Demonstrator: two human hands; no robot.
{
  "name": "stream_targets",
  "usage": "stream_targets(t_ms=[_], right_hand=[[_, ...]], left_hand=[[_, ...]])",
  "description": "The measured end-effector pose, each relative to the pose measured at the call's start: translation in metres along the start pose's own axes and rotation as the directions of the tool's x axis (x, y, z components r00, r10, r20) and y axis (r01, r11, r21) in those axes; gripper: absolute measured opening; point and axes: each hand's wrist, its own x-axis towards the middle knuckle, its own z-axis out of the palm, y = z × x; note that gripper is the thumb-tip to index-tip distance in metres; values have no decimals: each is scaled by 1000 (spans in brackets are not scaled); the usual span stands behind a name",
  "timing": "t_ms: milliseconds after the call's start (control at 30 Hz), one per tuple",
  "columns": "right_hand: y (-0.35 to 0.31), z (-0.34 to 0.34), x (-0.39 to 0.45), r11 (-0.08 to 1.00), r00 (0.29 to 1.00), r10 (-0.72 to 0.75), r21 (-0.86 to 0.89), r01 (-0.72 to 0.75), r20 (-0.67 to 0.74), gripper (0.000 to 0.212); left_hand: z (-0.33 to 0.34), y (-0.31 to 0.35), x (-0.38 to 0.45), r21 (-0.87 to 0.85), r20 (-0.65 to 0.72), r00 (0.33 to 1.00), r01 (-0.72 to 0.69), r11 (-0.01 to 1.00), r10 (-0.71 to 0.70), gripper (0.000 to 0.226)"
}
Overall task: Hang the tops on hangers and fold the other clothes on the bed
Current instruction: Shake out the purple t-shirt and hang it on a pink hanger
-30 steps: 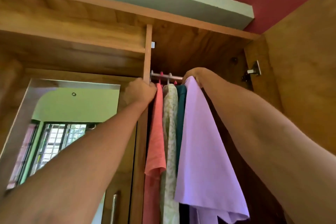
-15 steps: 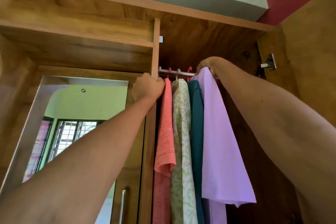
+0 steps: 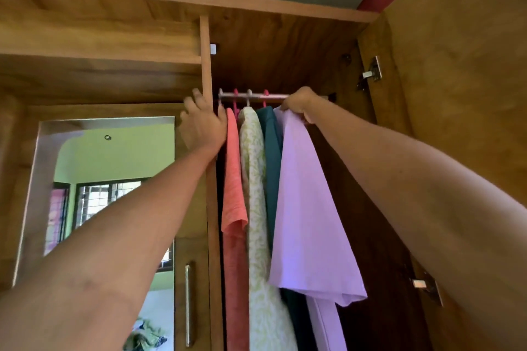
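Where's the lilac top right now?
In the head view the lilac top hangs rightmost in the wardrobe, beside the teal top, with the right hand gripping its top under the rail.

The right hand (image 3: pixel 296 104) grips the top of the lilac top (image 3: pixel 308 208) near the metal rail (image 3: pixel 256 96). The left hand (image 3: pixel 204 122), fingers relaxed, rests against the wardrobe divider (image 3: pixel 206 65), beside the coral top (image 3: pixel 234 179).

rail (image 3: pixel 273 96) is packed at its left end with hung tops (image 3: pixel 258 179), only open room is past the lilac top (image 3: pixel 308 208) toward the right wall
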Motion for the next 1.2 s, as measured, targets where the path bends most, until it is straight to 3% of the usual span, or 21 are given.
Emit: stream_targets(t_ms=[133,167,267,300,367,500,600,767,1033,1200], right_hand=[[24,0,-32,995,997,-76,-60,74,-24,23],[29,-1,-42,995,997,-79,-69,77,-24,14],[54,-11,-79,993,994,-104,-59,102,-31,28],[64,-16,-95,995,994,-98,-27,97,-45,21],[89,-29,-131,997,995,-68,38,71,-75,11],[145,-63,-208,998,994,40,53,-35,-102,21],[182,-91,-274,987,977,160,46,-155,-144,16],[218,-127,-377,958,927,276,-10,-288,-253,8],[232,-149,-498,870,809,343,-162,-465,-478,5],[214,-150,-576,802,685,344,-179,-571,-642,18]], left_hand=[[-1,17,-40,93,-46,982,-178,980,183,59],[-4,26,-52,64,-58,973,-221,973,224,59],[-14,61,-98,-130,-32,942,-335,933,334,55],[-16,73,-114,-228,-7,934,-349,909,358,53],[-22,93,-149,-442,85,941,-258,859,326,52],[-41,116,-216,-695,345,930,161,701,128,46],[-56,125,-273,-720,563,821,432,543,93,37],[-63,139,-367,-644,762,624,707,291,172,36],[-84,156,-471,-486,782,392,870,82,484,35],[-127,159,-513,-387,678,248,921,49,692,35]])
